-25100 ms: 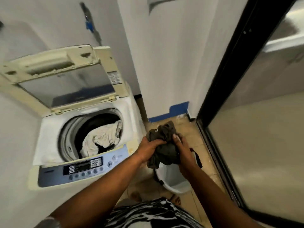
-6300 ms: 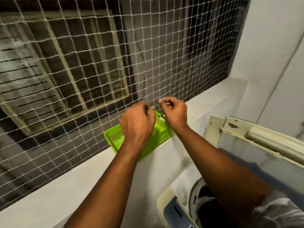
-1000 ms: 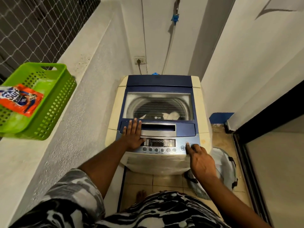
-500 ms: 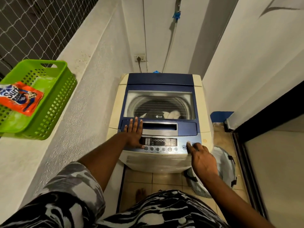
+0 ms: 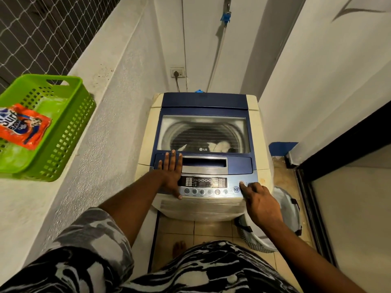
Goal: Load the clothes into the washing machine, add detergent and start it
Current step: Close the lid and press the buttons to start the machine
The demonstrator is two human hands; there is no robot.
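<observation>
Currently: detergent packet (image 5: 22, 125) lies in the green basket (image 5: 63, 132) on the ledge at far left, well apart from both hands. Left hand (image 5: 170, 173) rests flat, fingers straight, on the LG top-loader (image 5: 146, 144) by its closed lid (image 5: 204, 134); holds nothing. Clothes (image 5: 220, 146) visible through the lid window. Right hand (image 5: 261, 203) has its index fingertip (image 5: 241, 183) on a control panel (image 5: 220, 192) button, other fingers curled. Buttons look stiff, short-travel: light fingertip press only.

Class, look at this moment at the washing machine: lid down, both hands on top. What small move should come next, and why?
Probably shift the right hand slightly left to the play/pause button. The lid is shut with clothes visible through its window, and the fingertip sits on the button just beside play/pause, so only starting seems left.
</observation>
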